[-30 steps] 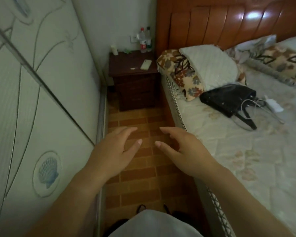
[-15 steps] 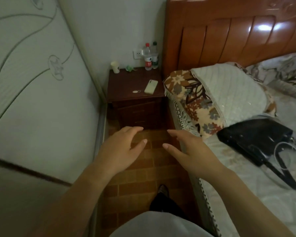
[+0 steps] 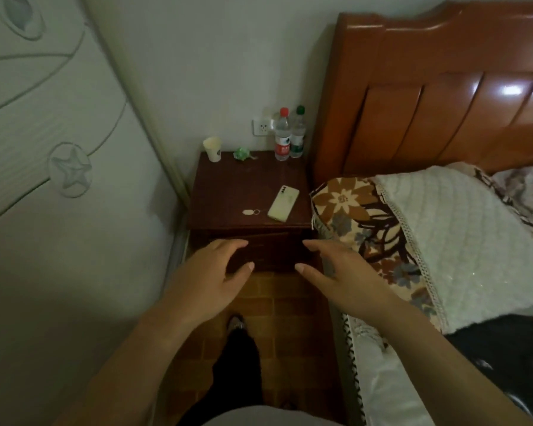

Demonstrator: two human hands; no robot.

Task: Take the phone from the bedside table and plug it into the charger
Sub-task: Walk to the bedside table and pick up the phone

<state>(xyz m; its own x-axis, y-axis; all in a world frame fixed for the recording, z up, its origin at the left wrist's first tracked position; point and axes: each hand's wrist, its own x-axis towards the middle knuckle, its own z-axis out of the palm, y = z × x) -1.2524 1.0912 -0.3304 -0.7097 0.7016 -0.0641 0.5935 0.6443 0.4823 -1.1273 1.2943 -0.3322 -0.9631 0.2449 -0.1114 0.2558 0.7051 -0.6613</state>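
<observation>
Hovering spread and empty, left hand [image 3: 211, 276] and right hand [image 3: 340, 272].

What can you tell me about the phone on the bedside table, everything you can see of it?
The phone is a slim, pale cream slab lying flat, back upward, with small dark camera lenses at its far corner. It rests near the front right edge of the dark wooden bedside table, angled slightly to the right. A small key tag with a ring lies just to its left, apart from it. No cable is attached, and neither hand touches it.
</observation>
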